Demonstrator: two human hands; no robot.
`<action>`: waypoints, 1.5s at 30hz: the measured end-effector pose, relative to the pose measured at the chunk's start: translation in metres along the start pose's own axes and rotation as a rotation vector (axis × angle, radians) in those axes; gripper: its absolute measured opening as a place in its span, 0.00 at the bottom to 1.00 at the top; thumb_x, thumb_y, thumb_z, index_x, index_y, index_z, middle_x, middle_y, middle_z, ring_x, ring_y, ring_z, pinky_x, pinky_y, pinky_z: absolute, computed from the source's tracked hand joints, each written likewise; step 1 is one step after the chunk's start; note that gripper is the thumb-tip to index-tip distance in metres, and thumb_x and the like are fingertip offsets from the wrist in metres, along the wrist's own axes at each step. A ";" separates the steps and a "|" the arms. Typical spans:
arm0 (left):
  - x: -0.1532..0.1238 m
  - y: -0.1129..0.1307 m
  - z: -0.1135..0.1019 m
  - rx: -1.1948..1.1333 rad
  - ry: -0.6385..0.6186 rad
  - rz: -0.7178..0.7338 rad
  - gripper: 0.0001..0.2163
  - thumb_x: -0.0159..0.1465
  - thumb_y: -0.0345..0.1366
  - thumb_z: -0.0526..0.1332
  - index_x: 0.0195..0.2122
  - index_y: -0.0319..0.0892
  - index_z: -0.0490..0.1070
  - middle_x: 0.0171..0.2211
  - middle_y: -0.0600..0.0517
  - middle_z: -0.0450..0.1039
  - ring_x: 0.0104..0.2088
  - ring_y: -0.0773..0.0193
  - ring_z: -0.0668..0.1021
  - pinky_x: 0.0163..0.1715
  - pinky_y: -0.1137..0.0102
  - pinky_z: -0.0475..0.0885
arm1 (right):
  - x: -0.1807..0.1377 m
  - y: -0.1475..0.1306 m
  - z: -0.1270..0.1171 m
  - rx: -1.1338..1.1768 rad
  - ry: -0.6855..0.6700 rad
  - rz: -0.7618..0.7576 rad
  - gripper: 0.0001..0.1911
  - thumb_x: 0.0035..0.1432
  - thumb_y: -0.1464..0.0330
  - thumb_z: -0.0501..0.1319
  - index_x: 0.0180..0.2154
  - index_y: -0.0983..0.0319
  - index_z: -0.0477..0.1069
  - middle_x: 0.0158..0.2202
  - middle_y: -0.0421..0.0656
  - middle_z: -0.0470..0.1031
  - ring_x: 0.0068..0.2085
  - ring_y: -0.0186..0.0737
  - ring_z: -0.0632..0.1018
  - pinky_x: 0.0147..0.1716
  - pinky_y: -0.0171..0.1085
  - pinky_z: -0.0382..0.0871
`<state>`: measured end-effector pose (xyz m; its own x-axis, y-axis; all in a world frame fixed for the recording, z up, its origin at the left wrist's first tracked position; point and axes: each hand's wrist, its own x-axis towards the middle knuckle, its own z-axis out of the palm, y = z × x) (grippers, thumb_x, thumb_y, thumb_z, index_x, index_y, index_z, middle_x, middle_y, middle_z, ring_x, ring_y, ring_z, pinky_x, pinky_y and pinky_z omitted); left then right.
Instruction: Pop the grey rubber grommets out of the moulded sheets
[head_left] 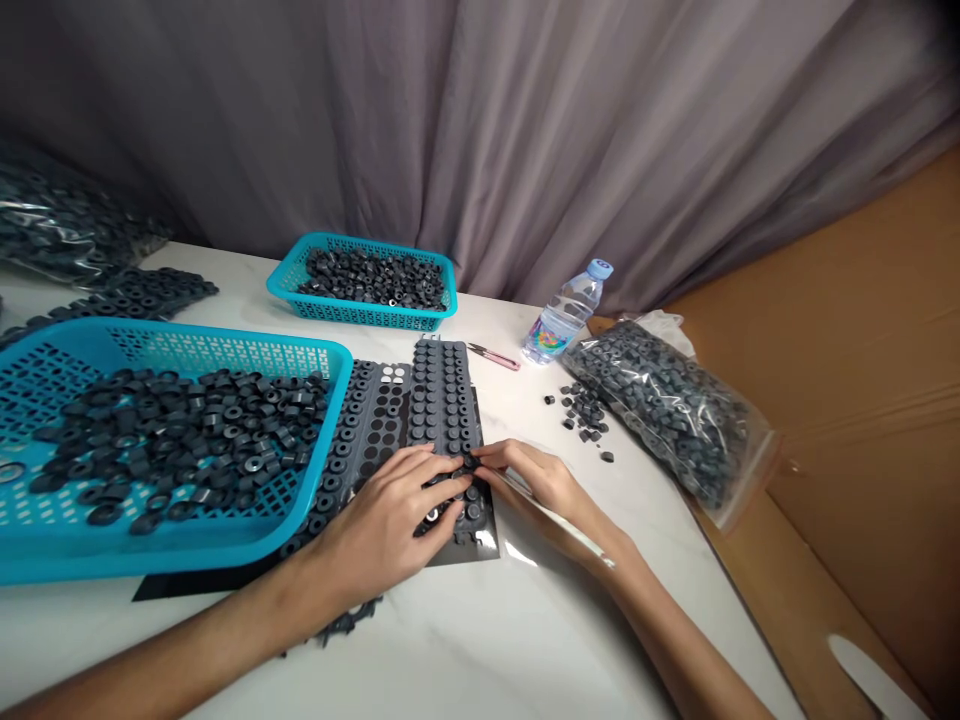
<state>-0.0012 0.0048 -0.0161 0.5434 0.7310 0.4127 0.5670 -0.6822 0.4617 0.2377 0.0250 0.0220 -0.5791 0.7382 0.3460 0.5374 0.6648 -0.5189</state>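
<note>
A dark grey strip (440,395) with rows of round studs lies on a black sheet (480,545) on the table. My left hand (397,505) rests over the strip's near half, its fingers stretched out and apart, fingertips touching the studs. A white-centred ring (431,515) shows beneath it. From the right, my right hand (544,480) pinches at the strip's edge, close to my left fingertips. A slim pale tool (577,535), tweezers-like, lies along that hand, its front end hidden by the fingers. Any small piece between the fingertips is hidden.
Blue baskets of small dark rings stand at left (341,400) and at the back (360,318). Pink-handled snips (495,357), a water bottle (562,315), loose rings (585,410) and a filled plastic bag (675,420) are on the right. Another bag (67,225) sits far left.
</note>
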 end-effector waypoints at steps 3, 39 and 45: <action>0.000 0.000 -0.001 0.003 -0.007 -0.006 0.14 0.72 0.33 0.59 0.56 0.46 0.77 0.58 0.50 0.77 0.59 0.51 0.76 0.65 0.49 0.68 | -0.002 0.001 -0.002 0.041 0.053 0.035 0.05 0.73 0.68 0.58 0.45 0.60 0.72 0.45 0.49 0.81 0.43 0.42 0.83 0.45 0.41 0.80; 0.005 0.002 -0.006 -0.035 -0.003 0.023 0.14 0.71 0.33 0.59 0.55 0.46 0.78 0.57 0.47 0.77 0.58 0.51 0.76 0.61 0.50 0.71 | -0.007 0.018 0.012 -0.052 0.026 -0.170 0.03 0.71 0.69 0.61 0.46 0.59 0.72 0.43 0.48 0.81 0.43 0.43 0.82 0.43 0.40 0.81; 0.005 0.002 -0.007 -0.070 0.001 0.017 0.13 0.71 0.32 0.59 0.54 0.44 0.77 0.58 0.46 0.76 0.58 0.52 0.75 0.62 0.50 0.71 | -0.007 0.020 0.013 -0.083 0.038 -0.188 0.02 0.71 0.70 0.61 0.45 0.60 0.72 0.41 0.47 0.78 0.42 0.42 0.81 0.42 0.39 0.80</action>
<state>-0.0014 0.0076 -0.0076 0.5517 0.7196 0.4217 0.5130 -0.6914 0.5086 0.2448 0.0314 -0.0009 -0.6512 0.6027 0.4612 0.4713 0.7975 -0.3767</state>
